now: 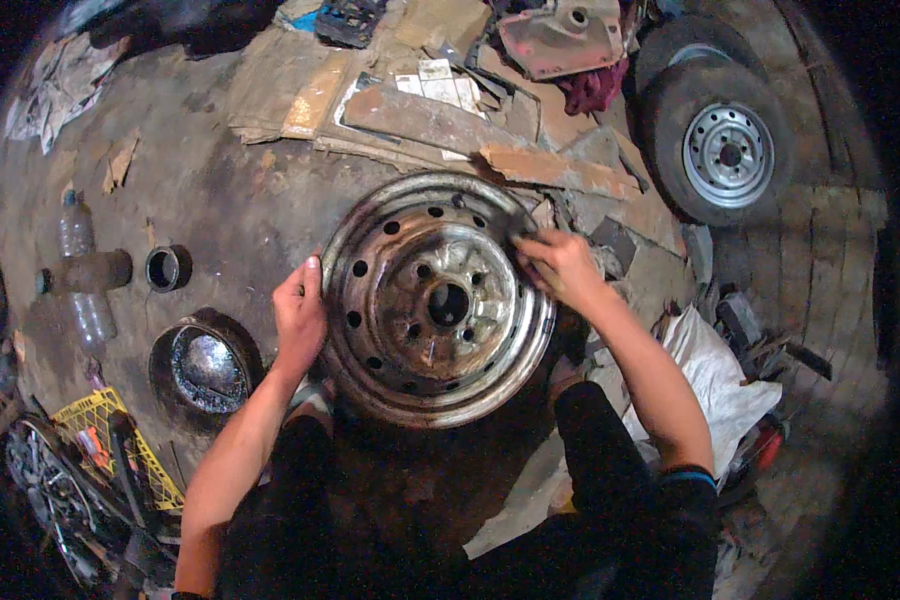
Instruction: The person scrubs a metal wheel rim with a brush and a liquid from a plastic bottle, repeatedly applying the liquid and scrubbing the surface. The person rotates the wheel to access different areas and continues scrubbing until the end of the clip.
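Observation:
A worn steel wheel rim (pixel 412 300) without a tyre stands before me, its face turned up towards the camera, wet-looking and stained brown and black. My left hand (pixel 300 307) grips the rim's left edge, thumb along the outer lip. At the upper right of the rim, my right hand (pixel 559 266) has its fingers curled around a small dark thing (pixel 521 229), blurred and too unclear to name, against the rim's surface. The rim's centre bore, bolt holes and ring of vent holes show. Its lower edge lies between my knees.
A round metal container (pixel 206 367) with liquid and a short dark ring (pixel 168 268) are at left, near a plastic bottle (pixel 76 225) and a yellow crate (pixel 150 457). Cardboard (pixel 292 97) lies beyond the rim. Tyred wheels (pixel 727 154) stand upper right; a white sack (pixel 709 382) lies right.

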Motion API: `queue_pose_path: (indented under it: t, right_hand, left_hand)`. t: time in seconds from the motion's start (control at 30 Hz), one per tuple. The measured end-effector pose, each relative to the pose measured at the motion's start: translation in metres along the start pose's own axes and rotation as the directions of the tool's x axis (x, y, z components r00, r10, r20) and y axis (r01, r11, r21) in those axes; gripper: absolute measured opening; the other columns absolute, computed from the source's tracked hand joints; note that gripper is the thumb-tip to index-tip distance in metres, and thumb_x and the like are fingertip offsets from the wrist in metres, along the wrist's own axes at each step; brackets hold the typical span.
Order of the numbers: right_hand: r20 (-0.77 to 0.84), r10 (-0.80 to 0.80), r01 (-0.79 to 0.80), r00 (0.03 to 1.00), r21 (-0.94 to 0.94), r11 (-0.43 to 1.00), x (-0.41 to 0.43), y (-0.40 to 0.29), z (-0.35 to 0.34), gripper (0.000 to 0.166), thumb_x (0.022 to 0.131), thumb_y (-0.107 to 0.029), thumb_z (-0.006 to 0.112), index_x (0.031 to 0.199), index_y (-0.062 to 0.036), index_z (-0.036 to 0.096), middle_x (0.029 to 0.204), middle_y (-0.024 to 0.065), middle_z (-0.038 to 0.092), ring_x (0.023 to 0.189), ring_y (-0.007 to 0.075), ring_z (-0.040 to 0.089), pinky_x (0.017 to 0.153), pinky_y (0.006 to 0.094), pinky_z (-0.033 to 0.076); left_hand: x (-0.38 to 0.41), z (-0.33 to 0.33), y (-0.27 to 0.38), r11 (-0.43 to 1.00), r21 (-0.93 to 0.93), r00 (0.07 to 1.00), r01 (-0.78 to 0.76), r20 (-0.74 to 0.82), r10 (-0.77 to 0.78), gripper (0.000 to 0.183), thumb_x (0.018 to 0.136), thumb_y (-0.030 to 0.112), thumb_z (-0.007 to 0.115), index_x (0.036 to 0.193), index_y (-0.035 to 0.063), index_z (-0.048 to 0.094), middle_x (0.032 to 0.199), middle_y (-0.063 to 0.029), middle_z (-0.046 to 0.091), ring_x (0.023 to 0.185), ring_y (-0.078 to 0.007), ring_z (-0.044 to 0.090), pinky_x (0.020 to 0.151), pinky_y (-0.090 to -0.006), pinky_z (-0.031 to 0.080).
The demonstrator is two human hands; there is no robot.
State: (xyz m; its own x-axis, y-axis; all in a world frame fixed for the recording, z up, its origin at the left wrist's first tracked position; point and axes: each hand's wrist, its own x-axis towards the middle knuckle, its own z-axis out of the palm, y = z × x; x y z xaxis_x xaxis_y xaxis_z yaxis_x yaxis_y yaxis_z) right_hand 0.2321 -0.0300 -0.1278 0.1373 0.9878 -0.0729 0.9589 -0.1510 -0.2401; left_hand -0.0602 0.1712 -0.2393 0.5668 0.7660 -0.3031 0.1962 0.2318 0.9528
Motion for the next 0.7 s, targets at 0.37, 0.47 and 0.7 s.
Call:
queue_pose_path:
  t: [0.37,0.47,0.7]
  right_hand:
    - [-0.019,0.061,-0.062,0.998,-0.063,0.996,0.004,-0.006,0.0,0.032,0.064,-0.002,0.065,0.095,-0.008,0.065,0.078,0.0136,0.059,0.075,0.0319,0.06,0.062,0.0389,0.051]
    - [0.044,0.203,-0.204,0.978,0.012,0.979,-0.053,-0.019,0.007,0.036,0.06,-0.002,0.068,0.096,-0.0074,0.065,0.074,0.0127,0.058,0.072,0.0322,0.06,0.062,0.0389,0.051]
    - [-0.111,-0.178,0.145,0.978,-0.26,0.955,0.001,-0.013,0.007,0.023,0.069,-0.014,0.063,0.093,-0.0134,0.064,0.092,0.0156,0.061,0.083,0.0303,0.063,0.067,0.0406,0.054]
  left_hand:
    - [0.001,0.002,0.01,0.999,0.017,0.999,-0.041,-0.004,0.041,0.038,0.097,0.026,0.048,0.114,-0.0059,0.061,0.1,-0.01,0.067,0.09,-0.0127,0.057,0.084,-0.0276,0.045]
    - [0.002,0.003,0.006,0.998,0.052,0.999,-0.039,-0.02,0.04,0.037,0.097,0.025,0.048,0.115,-0.0055,0.06,0.101,-0.0105,0.067,0.091,-0.0129,0.058,0.084,-0.0275,0.045]
    - [0.0,0.007,0.02,0.993,0.113,0.998,-0.044,-0.03,0.047,0.037,0.097,0.025,0.049,0.113,-0.0053,0.061,0.099,-0.0131,0.068,0.091,-0.013,0.058,0.084,-0.0272,0.045]
